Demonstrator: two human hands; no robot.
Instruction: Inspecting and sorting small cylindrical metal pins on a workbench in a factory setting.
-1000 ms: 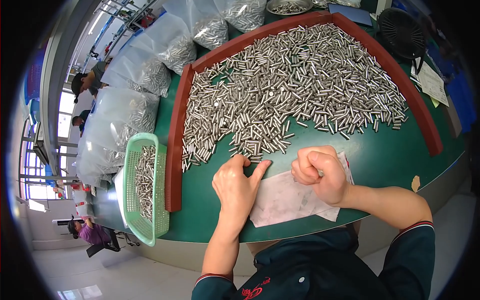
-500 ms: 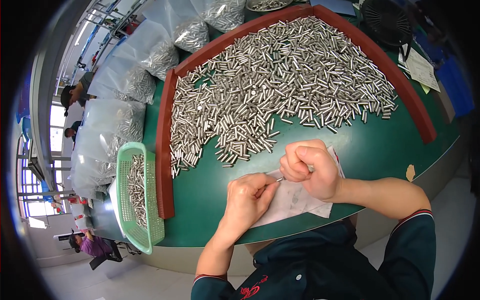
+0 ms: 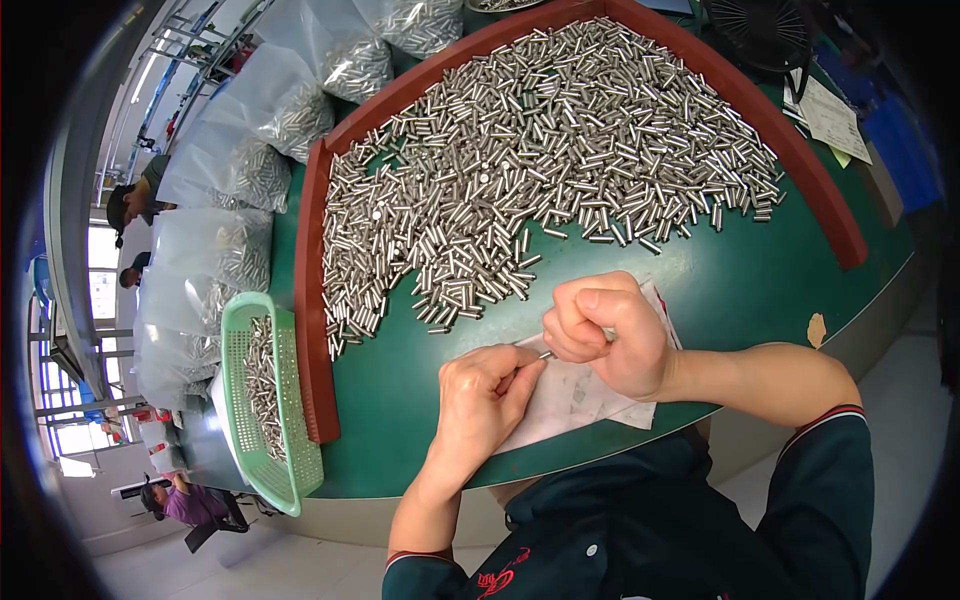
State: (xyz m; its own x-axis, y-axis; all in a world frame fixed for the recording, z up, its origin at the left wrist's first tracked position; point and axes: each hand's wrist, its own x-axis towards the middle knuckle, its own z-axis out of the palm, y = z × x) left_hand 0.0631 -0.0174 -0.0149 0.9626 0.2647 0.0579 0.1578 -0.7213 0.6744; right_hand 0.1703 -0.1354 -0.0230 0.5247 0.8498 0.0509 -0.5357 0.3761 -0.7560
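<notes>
My left hand (image 3: 478,398) is closed, with thumb and forefinger pinching a small metal pin (image 3: 545,355) whose end sticks out toward the right. Just to its right my right hand (image 3: 618,335) is curled into a fist, its fingertips close to that pin. What the fist holds, if anything, is hidden by the fingers. Under both hands lies a whitish, smudged paper sheet (image 3: 570,400). Beyond them a wide heap of short, shiny metal pins (image 3: 560,140) is spread over the green tabletop (image 3: 760,310).
A reddish-brown wooden frame (image 3: 315,300) borders the heap. On the left stands a light green plastic basket (image 3: 300,400) holding more pins. Clear bags of pins (image 3: 290,115) line the far left side. A black fan (image 3: 760,30) and papers (image 3: 835,125) are at the back right.
The whole view has shifted slightly, moving the heap and basket left in the picture. Both hands keep nearly the same pose, with the pin still between the left fingertips.
</notes>
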